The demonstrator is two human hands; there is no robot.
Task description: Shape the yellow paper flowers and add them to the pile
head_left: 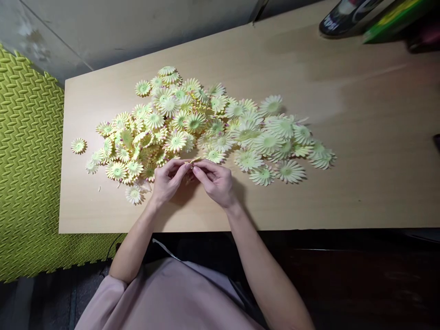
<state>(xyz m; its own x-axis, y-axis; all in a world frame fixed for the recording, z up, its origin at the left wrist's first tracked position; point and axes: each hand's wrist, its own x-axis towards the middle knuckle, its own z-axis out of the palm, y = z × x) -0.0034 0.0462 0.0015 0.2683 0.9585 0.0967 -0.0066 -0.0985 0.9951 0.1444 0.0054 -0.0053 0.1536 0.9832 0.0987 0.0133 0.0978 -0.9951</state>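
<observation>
Both hands meet over the near side of a heap of pale yellow-green artificial flower heads. My left hand is closed in a pinch, thumb against fingers. Facing it, my right hand pinches as well, its thumb tip almost touching the left one. Between the fingertips is a small yellow flower piece, seen edge-on and mostly hidden by the fingers. Just right of my right hand lie larger, paler flower heads. A single flower head rests left of my left wrist.
The wooden table has its front edge close to my body. A dark Pepsi bottle and a green package stand at the back right. A lime-green foam mat borders the table on the left; a grey wall runs behind.
</observation>
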